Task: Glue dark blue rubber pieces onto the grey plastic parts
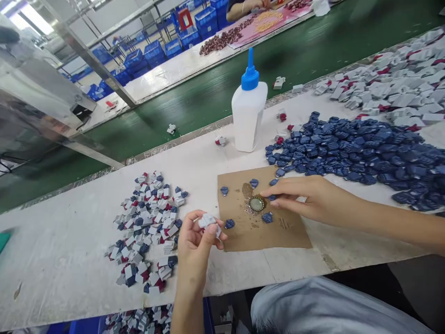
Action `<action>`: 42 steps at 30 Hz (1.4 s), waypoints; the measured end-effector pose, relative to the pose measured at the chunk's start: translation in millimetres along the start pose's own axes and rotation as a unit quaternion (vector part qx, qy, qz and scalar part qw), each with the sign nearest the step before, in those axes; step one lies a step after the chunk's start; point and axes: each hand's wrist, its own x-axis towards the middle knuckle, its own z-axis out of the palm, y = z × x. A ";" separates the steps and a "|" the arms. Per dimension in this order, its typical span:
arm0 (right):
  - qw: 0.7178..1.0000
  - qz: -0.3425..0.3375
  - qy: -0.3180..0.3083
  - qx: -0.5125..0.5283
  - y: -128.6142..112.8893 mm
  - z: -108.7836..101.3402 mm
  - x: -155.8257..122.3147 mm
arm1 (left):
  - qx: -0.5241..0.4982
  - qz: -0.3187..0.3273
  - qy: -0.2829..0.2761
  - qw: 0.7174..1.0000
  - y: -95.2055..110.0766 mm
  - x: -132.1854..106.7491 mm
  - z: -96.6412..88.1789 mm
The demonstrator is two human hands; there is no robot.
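My left hand [195,243] pinches a light grey plastic piece [207,220] between thumb and fingers, left of a square of brown cardboard [243,239]. Over the cardboard's right side, the thumb and fingertips of my right hand [309,199] close on a small dark blue plastic piece [271,197], which they partly cover. Just left of those fingertips lies a small round cap [256,204] holding a pale liquid, with crusty residue around it. Several loose blue pieces, such as one [267,217] near the cap, are spread over the cardboard.
A white bottle with a blue nozzle [248,116] stands behind the cardboard. To the right are heaps of blue pieces [354,148] and grey pieces [392,88]. A pile of joined grey, red and blue pieces [149,222] lies left. A green conveyor belt [198,120] runs behind.
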 end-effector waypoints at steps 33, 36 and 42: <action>0.940 0.111 -0.188 0.260 -70.4 13.1 33.2 | -0.143 -0.048 0.082 0.985 -35.2 -29.5 25.5; 0.927 0.117 -0.208 0.289 -68.6 15.0 31.1 | -0.123 0.005 0.071 0.990 -35.7 -29.7 27.0; 0.896 0.111 -0.230 0.362 -62.0 19.4 21.0 | -0.094 0.052 0.070 0.992 -34.5 -35.9 32.3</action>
